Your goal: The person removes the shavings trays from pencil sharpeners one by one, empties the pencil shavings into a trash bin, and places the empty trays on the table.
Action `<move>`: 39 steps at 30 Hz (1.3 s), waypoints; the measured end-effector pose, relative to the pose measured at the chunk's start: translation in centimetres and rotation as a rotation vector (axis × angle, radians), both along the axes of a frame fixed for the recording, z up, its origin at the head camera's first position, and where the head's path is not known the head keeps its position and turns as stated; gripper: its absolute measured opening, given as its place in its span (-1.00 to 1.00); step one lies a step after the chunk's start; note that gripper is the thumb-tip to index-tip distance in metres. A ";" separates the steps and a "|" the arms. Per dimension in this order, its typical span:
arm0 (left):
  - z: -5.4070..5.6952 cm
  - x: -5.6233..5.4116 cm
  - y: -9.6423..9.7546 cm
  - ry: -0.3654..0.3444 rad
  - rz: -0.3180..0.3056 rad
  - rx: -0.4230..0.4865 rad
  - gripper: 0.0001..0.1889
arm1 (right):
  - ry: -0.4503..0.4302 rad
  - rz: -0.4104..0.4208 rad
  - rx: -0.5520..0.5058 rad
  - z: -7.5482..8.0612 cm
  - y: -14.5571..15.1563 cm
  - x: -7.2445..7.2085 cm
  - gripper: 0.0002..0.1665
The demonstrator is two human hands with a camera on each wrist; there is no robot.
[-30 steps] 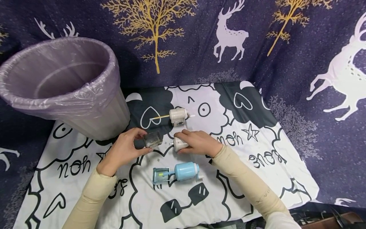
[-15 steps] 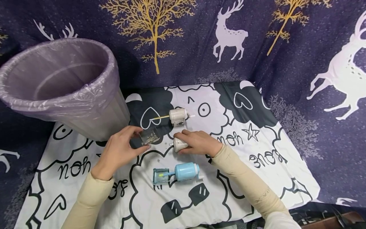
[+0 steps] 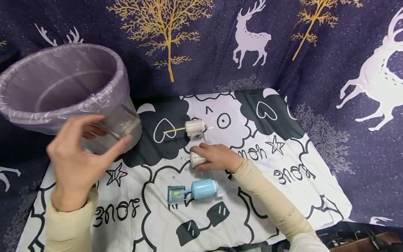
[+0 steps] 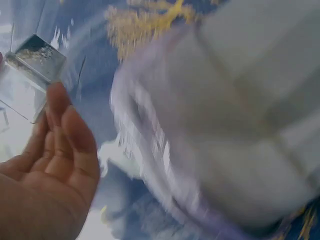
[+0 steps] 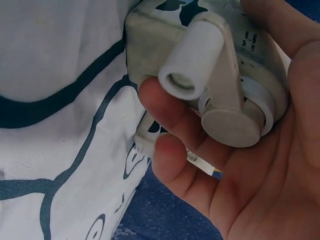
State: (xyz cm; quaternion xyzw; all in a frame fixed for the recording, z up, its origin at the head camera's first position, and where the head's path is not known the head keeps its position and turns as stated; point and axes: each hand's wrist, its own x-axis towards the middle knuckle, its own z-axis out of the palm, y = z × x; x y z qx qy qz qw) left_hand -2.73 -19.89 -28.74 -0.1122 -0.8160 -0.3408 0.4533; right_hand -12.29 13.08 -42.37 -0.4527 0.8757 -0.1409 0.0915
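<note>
Between thumb and fingers, my left hand (image 3: 77, 157) holds a clear shavings drawer (image 4: 37, 60) in front of the bin's side. Shavings lie inside that drawer. My right hand (image 3: 218, 157) grips a white hand-crank pencil sharpener (image 3: 196, 160) on the table. Its crank handle (image 5: 195, 60) faces the palm in the right wrist view. Behind it sits a second white sharpener (image 3: 194, 129) with a yellow pencil (image 3: 177, 129) sticking out leftward. Nearer the front lies a blue sharpener (image 3: 204, 189), its drawer pulled out and a blue pencil in it.
A large bin (image 3: 108, 94) lined with a purple plastic bag stands at the back left. A black-and-white printed cloth (image 3: 252, 189) covers the table. Dark fabric with deer and trees (image 3: 201, 52) hangs behind.
My left hand has carried the shavings drawer leftward and up, away from the white sharpener to the bin's side. My right hand stays on the sharpener.
</note>
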 end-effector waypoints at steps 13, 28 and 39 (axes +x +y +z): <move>4.0 -1.7 -6.6 -0.302 0.477 0.307 -0.33 | -0.037 -0.006 0.019 -0.2 -0.4 -0.1 -0.31; 4.3 -5.6 -10.5 -0.475 0.552 0.368 -0.27 | -0.034 -0.012 0.011 -0.3 -0.2 -0.2 -0.31; 5.4 -7.8 -12.5 -0.381 0.275 -0.025 -0.31 | -0.037 -0.010 0.010 -0.3 0.1 -0.2 -0.31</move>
